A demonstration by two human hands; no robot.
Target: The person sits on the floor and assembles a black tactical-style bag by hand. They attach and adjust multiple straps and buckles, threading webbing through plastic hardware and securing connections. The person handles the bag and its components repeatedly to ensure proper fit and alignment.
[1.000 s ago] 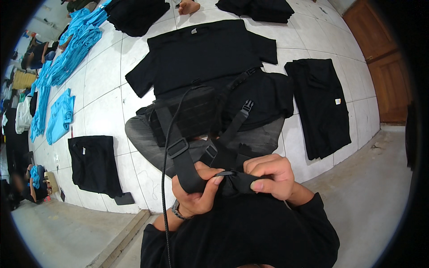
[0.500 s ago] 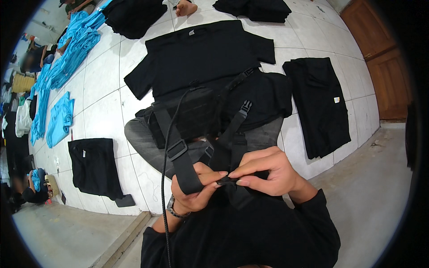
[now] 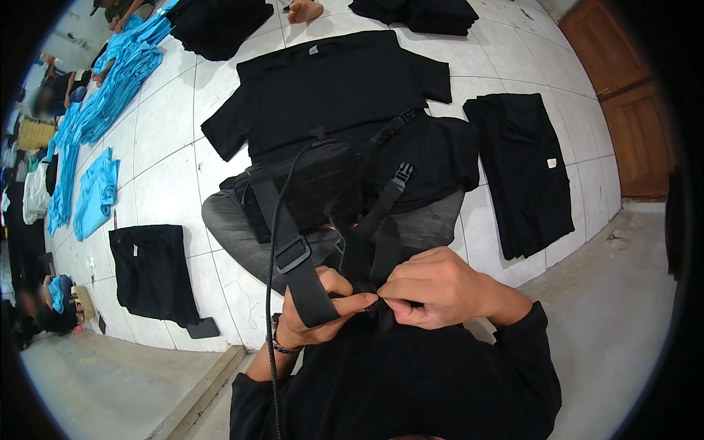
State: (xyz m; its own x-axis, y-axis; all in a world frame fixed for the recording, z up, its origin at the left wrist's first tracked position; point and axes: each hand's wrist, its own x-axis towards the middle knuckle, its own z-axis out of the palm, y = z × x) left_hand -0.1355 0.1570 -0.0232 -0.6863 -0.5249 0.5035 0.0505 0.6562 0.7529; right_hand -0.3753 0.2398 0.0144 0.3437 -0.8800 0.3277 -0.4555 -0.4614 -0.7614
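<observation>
Close to my chest, my left hand (image 3: pixel 297 331) and my right hand (image 3: pixel 444 290) meet fingertip to fingertip. Both pinch a piece of black strap (image 3: pixel 372 301), whose end is mostly covered by the fingers. A wide black strap with a slider buckle (image 3: pixel 293 254) runs across the left hand. These straps belong to a black pouch (image 3: pixel 315 192) resting over my crossed legs (image 3: pixel 242 227). A loose strap with a side-release clip (image 3: pixel 402 174) lies to its right. Past the pouch, a black T-shirt (image 3: pixel 330 84) is spread flat on the floor.
Folded black garments lie at right (image 3: pixel 522 183), at left (image 3: pixel 150 271) and at the far side (image 3: pixel 220 26). Light-blue cloth (image 3: pixel 117 95) piles up at far left, near other people. A black cable (image 3: pixel 274 308) hangs down in front. A wooden door (image 3: pixel 623 103) stands at right.
My right hand's fingers have curled in tighter and shifted slightly, as has the strap piece between the fingertips. My left hand has tilted a little. The garments around lie as before.
</observation>
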